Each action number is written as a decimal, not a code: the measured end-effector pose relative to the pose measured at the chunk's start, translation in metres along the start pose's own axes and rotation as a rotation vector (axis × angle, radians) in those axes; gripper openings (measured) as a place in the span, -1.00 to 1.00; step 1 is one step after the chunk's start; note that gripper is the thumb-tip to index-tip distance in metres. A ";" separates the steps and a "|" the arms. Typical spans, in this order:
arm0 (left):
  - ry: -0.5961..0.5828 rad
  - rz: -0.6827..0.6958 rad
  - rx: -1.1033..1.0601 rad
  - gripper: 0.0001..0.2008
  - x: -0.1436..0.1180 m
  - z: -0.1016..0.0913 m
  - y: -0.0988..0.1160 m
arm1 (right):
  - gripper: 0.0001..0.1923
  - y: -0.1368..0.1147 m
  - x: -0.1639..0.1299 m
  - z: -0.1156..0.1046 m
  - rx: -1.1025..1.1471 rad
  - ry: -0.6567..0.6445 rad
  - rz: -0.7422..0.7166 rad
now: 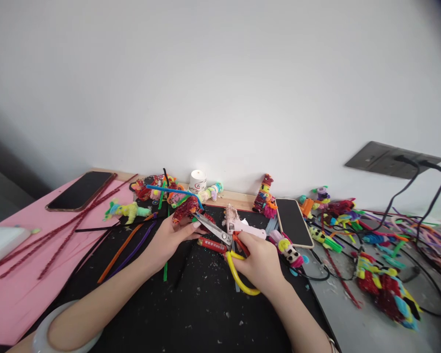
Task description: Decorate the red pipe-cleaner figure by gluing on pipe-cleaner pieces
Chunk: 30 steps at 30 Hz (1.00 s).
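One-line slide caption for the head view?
Right hand works yellow-handled scissors at a red pipe-cleaner piece held in the left hand.

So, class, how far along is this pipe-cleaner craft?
Done: several finished figures stand along the wall. In hand: the left hand holds a red twisted piece, and the right hand has scissors at it, blades near the piece. Left: loose pipe cleaners lie unused on the pink mat, and a glue gun waits.

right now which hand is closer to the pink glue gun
Right. The right hand, gripping the scissors, sits just below the pink glue gun. The left hand holds the red pipe-cleaner piece further left.
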State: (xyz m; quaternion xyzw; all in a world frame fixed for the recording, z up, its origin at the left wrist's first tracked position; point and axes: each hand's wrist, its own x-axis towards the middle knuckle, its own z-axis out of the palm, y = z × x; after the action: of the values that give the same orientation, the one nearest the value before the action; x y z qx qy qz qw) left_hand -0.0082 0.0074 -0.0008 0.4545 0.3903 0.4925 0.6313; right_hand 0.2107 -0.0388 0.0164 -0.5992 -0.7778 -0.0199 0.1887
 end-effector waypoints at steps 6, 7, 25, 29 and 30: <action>-0.001 -0.008 -0.011 -0.69 0.001 0.000 -0.001 | -0.71 0.001 -0.001 0.004 0.020 0.023 -0.020; -0.004 -0.008 -0.014 -0.70 0.001 0.000 -0.001 | -0.72 0.001 -0.001 0.004 0.022 0.029 -0.026; 0.020 0.037 -0.018 -0.71 0.000 0.002 0.000 | -0.70 -0.013 -0.002 -0.003 -0.054 -0.003 0.026; 0.017 0.049 -0.023 -0.69 0.001 0.001 -0.003 | -0.70 -0.014 0.000 -0.002 -0.052 0.004 0.028; 0.016 0.050 -0.023 -0.69 0.001 0.001 -0.004 | -0.69 -0.014 0.000 -0.002 -0.052 0.011 0.031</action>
State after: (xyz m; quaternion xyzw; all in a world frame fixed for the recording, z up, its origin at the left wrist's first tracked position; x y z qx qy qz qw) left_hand -0.0064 0.0078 -0.0041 0.4530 0.3782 0.5161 0.6208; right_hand 0.1985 -0.0429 0.0213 -0.6156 -0.7666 -0.0405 0.1780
